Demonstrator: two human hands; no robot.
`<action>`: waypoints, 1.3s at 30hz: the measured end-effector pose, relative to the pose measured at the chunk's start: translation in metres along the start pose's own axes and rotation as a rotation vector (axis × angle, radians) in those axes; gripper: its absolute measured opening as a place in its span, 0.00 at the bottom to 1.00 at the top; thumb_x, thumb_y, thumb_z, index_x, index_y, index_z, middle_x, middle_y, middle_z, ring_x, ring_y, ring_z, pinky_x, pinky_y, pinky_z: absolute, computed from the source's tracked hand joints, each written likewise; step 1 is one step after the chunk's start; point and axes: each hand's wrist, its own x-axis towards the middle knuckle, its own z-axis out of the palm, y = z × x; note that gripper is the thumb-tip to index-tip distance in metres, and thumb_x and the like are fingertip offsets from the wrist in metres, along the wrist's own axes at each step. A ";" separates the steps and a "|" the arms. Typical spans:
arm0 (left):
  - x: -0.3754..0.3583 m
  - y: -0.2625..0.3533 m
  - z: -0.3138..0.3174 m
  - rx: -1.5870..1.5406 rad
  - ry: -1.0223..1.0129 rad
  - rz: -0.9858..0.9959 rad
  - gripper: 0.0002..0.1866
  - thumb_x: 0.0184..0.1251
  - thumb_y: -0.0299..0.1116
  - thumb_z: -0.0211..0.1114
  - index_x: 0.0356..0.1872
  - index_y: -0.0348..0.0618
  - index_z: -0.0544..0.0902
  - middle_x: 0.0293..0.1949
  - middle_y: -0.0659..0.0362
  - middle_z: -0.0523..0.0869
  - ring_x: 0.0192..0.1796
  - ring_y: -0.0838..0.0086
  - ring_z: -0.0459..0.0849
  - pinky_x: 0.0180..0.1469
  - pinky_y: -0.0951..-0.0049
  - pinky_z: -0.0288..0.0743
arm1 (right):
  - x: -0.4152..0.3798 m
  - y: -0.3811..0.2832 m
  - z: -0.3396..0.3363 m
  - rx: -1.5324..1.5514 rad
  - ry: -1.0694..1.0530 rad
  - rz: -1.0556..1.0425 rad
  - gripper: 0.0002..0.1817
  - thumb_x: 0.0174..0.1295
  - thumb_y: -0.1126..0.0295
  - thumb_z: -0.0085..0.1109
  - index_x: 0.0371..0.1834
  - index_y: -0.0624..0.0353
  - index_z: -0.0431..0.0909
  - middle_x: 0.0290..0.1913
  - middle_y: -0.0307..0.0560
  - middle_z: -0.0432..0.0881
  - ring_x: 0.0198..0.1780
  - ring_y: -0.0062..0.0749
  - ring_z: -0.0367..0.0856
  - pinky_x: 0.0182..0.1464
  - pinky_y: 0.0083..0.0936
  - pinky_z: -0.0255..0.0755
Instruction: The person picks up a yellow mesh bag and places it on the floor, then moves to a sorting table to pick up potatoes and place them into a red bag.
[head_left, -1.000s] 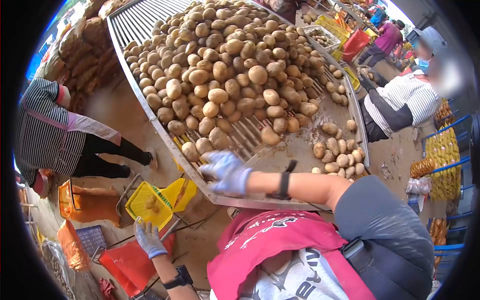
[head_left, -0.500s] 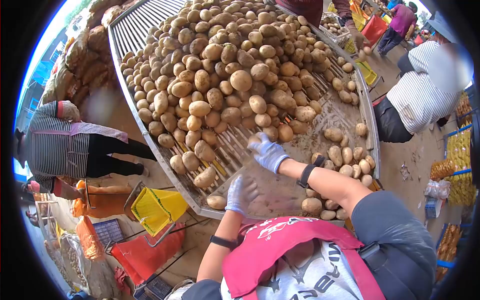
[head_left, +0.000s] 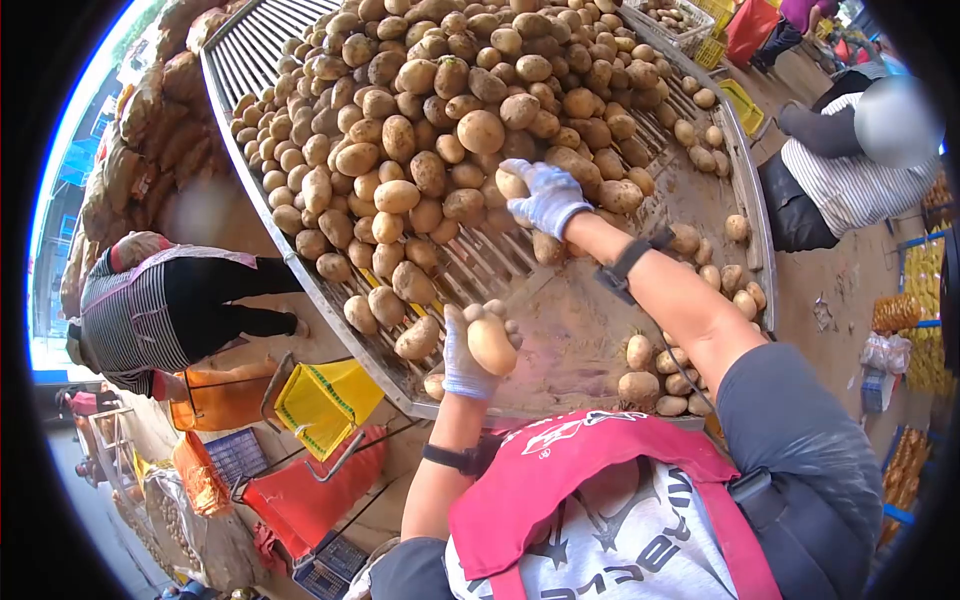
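Observation:
My left hand [head_left: 466, 362], in a pale glove with greyed fingertips, is closed around a smooth potato [head_left: 492, 346] near the front edge of the slatted metal table [head_left: 590, 318]. Farther forward, my right hand [head_left: 552, 197], gloved the same way, reaches to the lower edge of a big potato heap [head_left: 430, 130]. Its fingers close on another potato [head_left: 512, 183], part of which they cover. Several potatoes [head_left: 415, 338] lie apart from the heap to the left of my left hand. Another loose group [head_left: 640, 386] sits under and beside my right forearm.
Yellow [head_left: 325, 405] and red [head_left: 315, 490] fabric slings on metal frames stand left of the table. A person in a striped top [head_left: 135, 310] bends at the left; another [head_left: 840, 185] is at the right. Stacked sacks [head_left: 150, 150] rise behind the left side.
My right hand has moved forward to the heap and grips a potato there. A potato now sits in my left hand, which was spread with none visible. The person at right has shifted an arm.

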 end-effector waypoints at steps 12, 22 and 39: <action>-0.107 0.079 -0.018 0.335 0.180 0.030 0.32 0.61 0.61 0.56 0.54 0.43 0.71 0.35 0.52 0.81 0.30 0.65 0.81 0.32 0.67 0.77 | -0.089 -0.122 0.022 0.212 -0.508 -0.407 0.35 0.54 0.50 0.62 0.65 0.51 0.66 0.67 0.56 0.62 0.67 0.48 0.63 0.68 0.38 0.58; -0.168 0.253 -0.165 2.301 1.113 0.829 0.27 0.54 0.37 0.69 0.55 0.39 0.73 0.48 0.46 0.79 0.51 0.56 0.78 0.53 0.64 0.72 | 0.060 -0.192 0.056 -0.720 -0.228 -0.543 0.18 0.54 0.59 0.58 0.50 0.40 0.78 0.58 0.42 0.71 0.65 0.43 0.64 0.56 0.49 0.61; 0.018 0.092 -0.032 0.092 0.190 -0.087 0.28 0.64 0.58 0.54 0.56 0.49 0.72 0.54 0.56 0.77 0.54 0.60 0.77 0.58 0.57 0.69 | -0.077 -0.143 0.057 0.245 0.052 -0.484 0.32 0.45 0.51 0.64 0.52 0.58 0.73 0.52 0.54 0.76 0.60 0.45 0.71 0.69 0.47 0.49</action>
